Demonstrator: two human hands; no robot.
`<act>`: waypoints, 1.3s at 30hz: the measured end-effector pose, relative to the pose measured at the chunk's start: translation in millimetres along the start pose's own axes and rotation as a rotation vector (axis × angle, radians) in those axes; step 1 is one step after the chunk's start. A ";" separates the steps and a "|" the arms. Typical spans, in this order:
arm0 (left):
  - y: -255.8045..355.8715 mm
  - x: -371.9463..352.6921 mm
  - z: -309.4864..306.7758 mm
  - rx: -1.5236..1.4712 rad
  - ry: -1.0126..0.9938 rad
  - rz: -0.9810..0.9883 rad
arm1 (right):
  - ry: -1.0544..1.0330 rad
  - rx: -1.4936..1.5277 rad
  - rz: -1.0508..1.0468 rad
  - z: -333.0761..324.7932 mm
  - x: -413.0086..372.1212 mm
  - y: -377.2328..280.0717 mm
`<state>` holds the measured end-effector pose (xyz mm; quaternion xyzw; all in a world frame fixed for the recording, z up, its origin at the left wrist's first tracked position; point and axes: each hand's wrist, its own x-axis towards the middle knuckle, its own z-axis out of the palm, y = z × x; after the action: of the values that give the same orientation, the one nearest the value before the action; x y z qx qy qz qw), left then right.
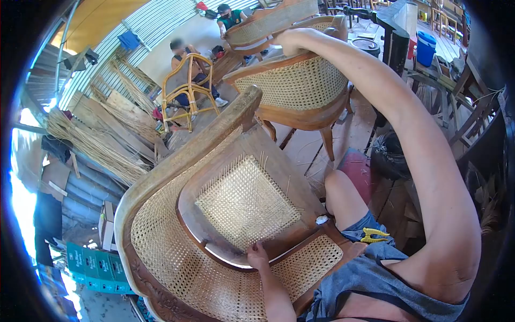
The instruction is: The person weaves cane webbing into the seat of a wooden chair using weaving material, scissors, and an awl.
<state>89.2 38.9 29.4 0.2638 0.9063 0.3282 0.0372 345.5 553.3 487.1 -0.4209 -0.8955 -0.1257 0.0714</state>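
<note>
A wooden armchair with woven cane sides (155, 236) stands close in front of me. Inside it lies a wooden seat frame (279, 185) with a cane panel (249, 201), loose strand ends sticking up along its edges. My left hand (258, 255) is at the near edge of the seat frame, fingers closed beside the cane; what they pinch is hidden. My right arm stretches forward to a second cane-backed chair (300, 83). There my right hand (291, 41) bends over the top rail, its fingertips partly hidden.
Yellow-handled pliers (374, 235) rest at my hip. Bundles of cane strips (96, 142) lie at the left, above teal boxes (96, 268). Farther back, one person sits behind a rattan chair frame (188, 88); another is by a cane bench back (271, 24). A blue bucket (426, 48) stands right.
</note>
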 end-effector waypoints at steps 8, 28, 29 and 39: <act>-10.1 8.2 10.0 0.047 -0.039 -0.022 | 0.071 0.031 0.226 21.4 16.0 30.1; -24.5 12.2 20.8 -0.131 -0.003 0.023 | 0.198 0.132 0.266 107.5 96.4 72.4; -26.1 11.5 20.7 -0.104 -0.012 -0.006 | 0.040 0.086 0.301 100.8 91.7 66.0; -25.0 14.2 19.7 -0.112 -0.022 0.015 | 0.324 0.283 0.435 56.9 34.8 25.8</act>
<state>70.4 41.3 0.1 0.2717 0.8840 0.3759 0.0592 342.0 610.9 445.0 -0.5632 -0.7698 -0.0469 0.2968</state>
